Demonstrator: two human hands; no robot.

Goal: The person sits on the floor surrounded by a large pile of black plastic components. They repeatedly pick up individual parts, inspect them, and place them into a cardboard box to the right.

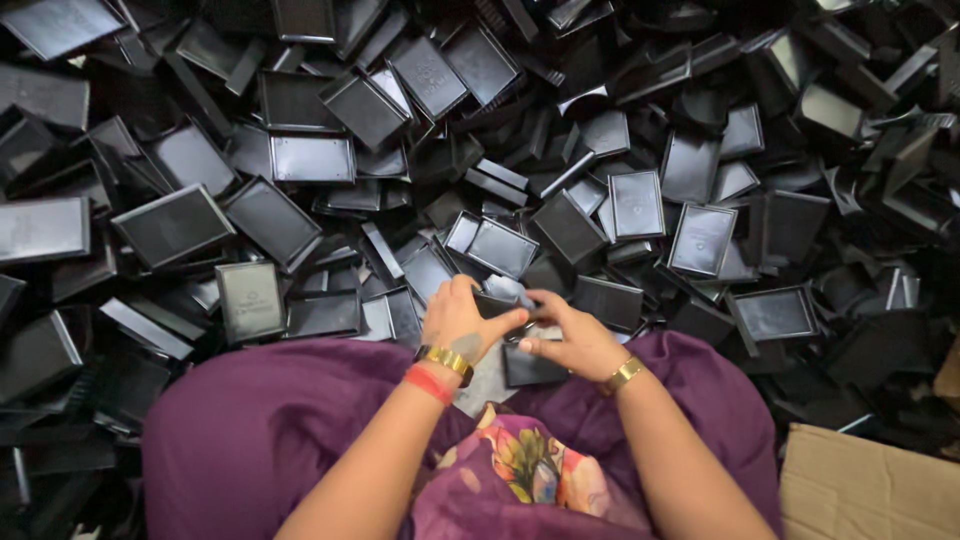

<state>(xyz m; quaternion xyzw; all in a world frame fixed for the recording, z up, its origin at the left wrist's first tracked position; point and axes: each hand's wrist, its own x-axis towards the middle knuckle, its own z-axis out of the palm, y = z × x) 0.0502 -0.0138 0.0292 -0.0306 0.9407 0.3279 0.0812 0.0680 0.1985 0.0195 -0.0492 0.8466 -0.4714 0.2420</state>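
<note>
In the head view, the person sits with the knees covered by purple cloth [260, 430], and a flowered cloth [530, 470] lies between the two forearms. Both hands meet near the centre of the picture, a little toward 6 o'clock. The left hand [462, 322] wears a gold bracelet and a red thread at the wrist; its fingers are curled closed around a small black flat rectangular plastic piece [497, 303]. The right hand [572, 335], also with a gold bracelet, closes its thumb and fingers on the same piece from the 3 o'clock side. Just under the hands, toward 6 o'clock, a second black plastic box part [530, 368] rests on the lap and touches the right hand.

A large heap of black rectangular plastic trays and lids [300, 160] fills the whole picture from 9 o'clock over 12 o'clock to 3 o'clock. At about 5 o'clock, in the corner, there is a brown cardboard box [870, 490].
</note>
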